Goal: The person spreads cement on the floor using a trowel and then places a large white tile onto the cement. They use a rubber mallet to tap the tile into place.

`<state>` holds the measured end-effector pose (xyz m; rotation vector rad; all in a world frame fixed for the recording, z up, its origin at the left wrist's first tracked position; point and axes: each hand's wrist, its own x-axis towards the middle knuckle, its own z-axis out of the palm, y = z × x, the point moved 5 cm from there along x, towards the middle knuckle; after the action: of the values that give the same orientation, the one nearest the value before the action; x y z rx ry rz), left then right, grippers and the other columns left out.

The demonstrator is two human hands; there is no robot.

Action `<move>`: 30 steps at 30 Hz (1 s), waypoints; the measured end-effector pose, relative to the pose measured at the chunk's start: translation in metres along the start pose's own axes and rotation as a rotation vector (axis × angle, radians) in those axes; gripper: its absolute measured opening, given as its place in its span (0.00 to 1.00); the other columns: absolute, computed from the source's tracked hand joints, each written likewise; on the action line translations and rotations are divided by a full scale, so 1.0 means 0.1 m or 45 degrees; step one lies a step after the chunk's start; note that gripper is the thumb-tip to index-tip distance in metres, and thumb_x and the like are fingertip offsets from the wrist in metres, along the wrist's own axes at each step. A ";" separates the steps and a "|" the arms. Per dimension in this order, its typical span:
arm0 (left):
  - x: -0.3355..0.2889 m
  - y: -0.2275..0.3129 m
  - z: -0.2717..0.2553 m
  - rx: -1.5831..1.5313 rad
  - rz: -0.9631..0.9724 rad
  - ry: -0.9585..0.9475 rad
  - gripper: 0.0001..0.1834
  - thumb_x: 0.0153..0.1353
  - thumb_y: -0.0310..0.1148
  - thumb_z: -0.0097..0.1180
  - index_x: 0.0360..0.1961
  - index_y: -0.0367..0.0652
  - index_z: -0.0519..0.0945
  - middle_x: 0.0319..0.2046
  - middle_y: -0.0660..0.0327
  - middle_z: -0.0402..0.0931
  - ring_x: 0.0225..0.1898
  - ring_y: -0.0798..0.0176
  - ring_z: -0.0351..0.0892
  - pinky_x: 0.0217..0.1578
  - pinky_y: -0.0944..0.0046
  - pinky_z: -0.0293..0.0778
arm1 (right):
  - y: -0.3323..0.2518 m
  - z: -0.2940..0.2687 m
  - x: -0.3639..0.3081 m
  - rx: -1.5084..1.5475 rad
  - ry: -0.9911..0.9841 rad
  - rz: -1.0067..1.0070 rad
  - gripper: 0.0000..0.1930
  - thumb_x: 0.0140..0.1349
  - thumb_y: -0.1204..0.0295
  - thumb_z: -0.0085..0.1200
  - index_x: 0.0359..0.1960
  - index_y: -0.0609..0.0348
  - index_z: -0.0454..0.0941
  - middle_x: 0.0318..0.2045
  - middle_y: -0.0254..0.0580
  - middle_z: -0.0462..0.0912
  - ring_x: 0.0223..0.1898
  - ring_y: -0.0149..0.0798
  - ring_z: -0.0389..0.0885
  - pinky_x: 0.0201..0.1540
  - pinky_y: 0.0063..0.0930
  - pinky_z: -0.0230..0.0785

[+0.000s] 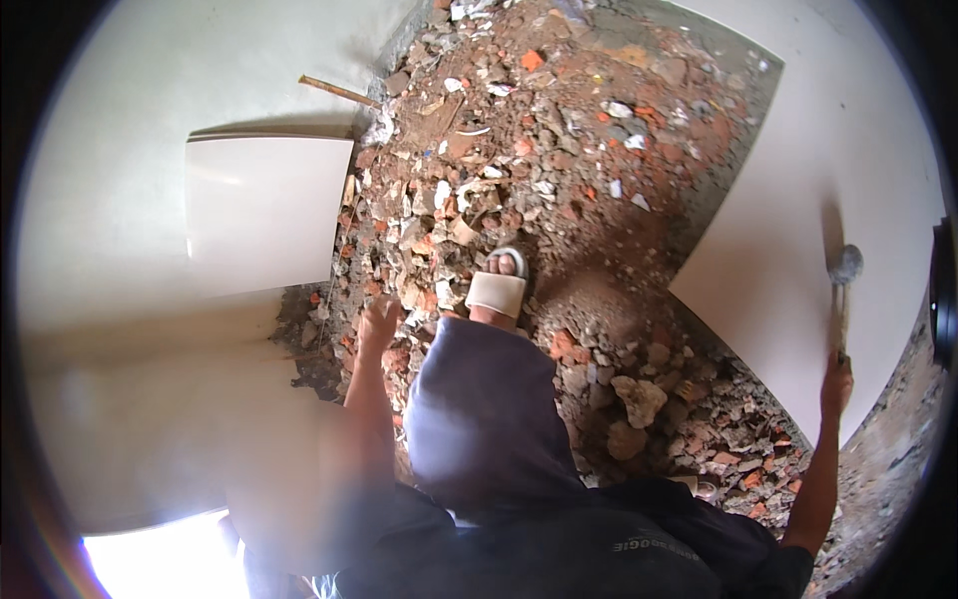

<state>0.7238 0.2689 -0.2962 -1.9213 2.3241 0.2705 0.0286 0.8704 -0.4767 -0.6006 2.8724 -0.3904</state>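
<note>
My right hand is closed around the handle of a hammer, out to the far right. The hammer has a rounded grey head and a pale handle. It is raised in front of the smooth light wall, and a shadow shows on the wall above its head. On the left, my left hand hangs over the rubble with fingers loosely bent and thumb apart. Nothing shows in it. One foot in a pale slide sandal stands on the rubble between my hands.
Broken brick, stone and dirt cover the uneven ground. A large stone chunk lies right of my knee. A pale flat panel leans at the left wall, with a thin stick beyond it. Bright light enters at the lower left.
</note>
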 end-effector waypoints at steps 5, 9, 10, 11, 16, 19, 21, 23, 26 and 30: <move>1.62 -0.12 -0.37 -0.089 0.215 0.363 0.17 0.61 0.44 0.51 0.43 0.46 0.81 0.37 0.51 0.81 0.37 0.52 0.82 0.41 0.55 0.75 | -1.34 -0.86 0.00 -0.057 -0.274 -0.030 0.19 0.66 0.57 0.48 0.36 0.65 0.74 0.24 0.56 0.78 0.26 0.55 0.76 0.29 0.45 0.65; 2.94 -0.34 -0.76 -0.167 0.372 0.540 0.15 0.65 0.43 0.50 0.35 0.42 0.79 0.32 0.56 0.81 0.27 0.60 0.80 0.26 0.65 0.75 | -3.11 -1.04 0.19 -0.187 -0.407 -0.062 0.16 0.66 0.60 0.48 0.38 0.63 0.72 0.24 0.55 0.78 0.26 0.57 0.77 0.29 0.46 0.65; 3.29 -0.52 -0.81 -0.341 0.101 0.532 0.15 0.65 0.43 0.50 0.38 0.41 0.80 0.33 0.53 0.81 0.34 0.59 0.81 0.34 0.64 0.74 | -3.50 -0.99 0.26 -0.276 -0.458 -0.078 0.15 0.66 0.60 0.47 0.37 0.62 0.71 0.24 0.56 0.78 0.29 0.59 0.78 0.30 0.48 0.66; 3.61 -0.54 -0.96 -0.360 0.268 0.684 0.16 0.65 0.42 0.49 0.42 0.41 0.80 0.33 0.52 0.81 0.37 0.61 0.80 0.36 0.63 0.74 | -3.87 -0.93 0.34 -0.336 -0.485 -0.112 0.16 0.66 0.59 0.46 0.37 0.61 0.71 0.24 0.56 0.78 0.30 0.59 0.78 0.31 0.49 0.66; 5.17 -0.89 -1.55 -0.311 0.263 0.893 0.22 0.65 0.43 0.45 0.51 0.37 0.77 0.47 0.46 0.77 0.52 0.50 0.76 0.52 0.59 0.69 | -5.04 -0.44 0.67 -0.658 -0.763 -0.146 0.20 0.65 0.54 0.44 0.37 0.61 0.71 0.28 0.58 0.80 0.34 0.60 0.79 0.37 0.51 0.68; 5.93 -0.82 -1.86 0.552 0.386 0.837 0.37 0.61 0.54 0.48 0.60 0.33 0.66 0.56 0.42 0.69 0.58 0.45 0.69 0.57 0.57 0.64 | -5.33 -0.21 0.82 -0.822 -0.910 -0.084 0.21 0.64 0.52 0.45 0.37 0.62 0.73 0.33 0.59 0.80 0.39 0.60 0.78 0.43 0.51 0.69; 6.28 -0.82 -2.01 0.189 0.246 0.760 0.47 0.55 0.62 0.51 0.61 0.28 0.62 0.58 0.40 0.64 0.61 0.45 0.65 0.59 0.57 0.62 | -5.42 -0.17 0.90 -0.866 -0.926 -0.034 0.21 0.64 0.53 0.46 0.37 0.62 0.73 0.33 0.59 0.80 0.40 0.61 0.78 0.44 0.52 0.68; 6.52 -0.78 -2.13 -0.413 0.071 0.761 0.57 0.49 0.69 0.53 0.61 0.23 0.59 0.61 0.38 0.61 0.63 0.46 0.62 0.60 0.58 0.61 | -5.48 -0.16 0.96 -0.898 -0.938 -0.031 0.20 0.63 0.54 0.48 0.37 0.63 0.73 0.34 0.59 0.80 0.40 0.61 0.78 0.44 0.52 0.68; 6.66 -0.53 -2.16 -0.289 -0.033 0.697 0.51 0.53 0.66 0.52 0.60 0.26 0.63 0.60 0.40 0.63 0.63 0.48 0.62 0.60 0.59 0.61 | -5.51 -0.16 1.01 -0.901 -0.989 -0.039 0.21 0.63 0.53 0.48 0.36 0.63 0.73 0.33 0.59 0.80 0.40 0.61 0.77 0.43 0.51 0.68; 6.70 -0.40 -2.18 -0.476 -0.014 0.645 0.41 0.55 0.63 0.53 0.51 0.30 0.74 0.50 0.49 0.75 0.56 0.56 0.71 0.55 0.63 0.65 | -5.51 -0.16 1.03 -0.916 -0.961 -0.057 0.21 0.63 0.53 0.48 0.35 0.63 0.73 0.31 0.59 0.80 0.39 0.62 0.77 0.42 0.52 0.68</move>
<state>0.6413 -0.4277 -0.2202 -2.4130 2.7302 0.2546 0.1338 0.3440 -0.3143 -0.7086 2.1861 0.7472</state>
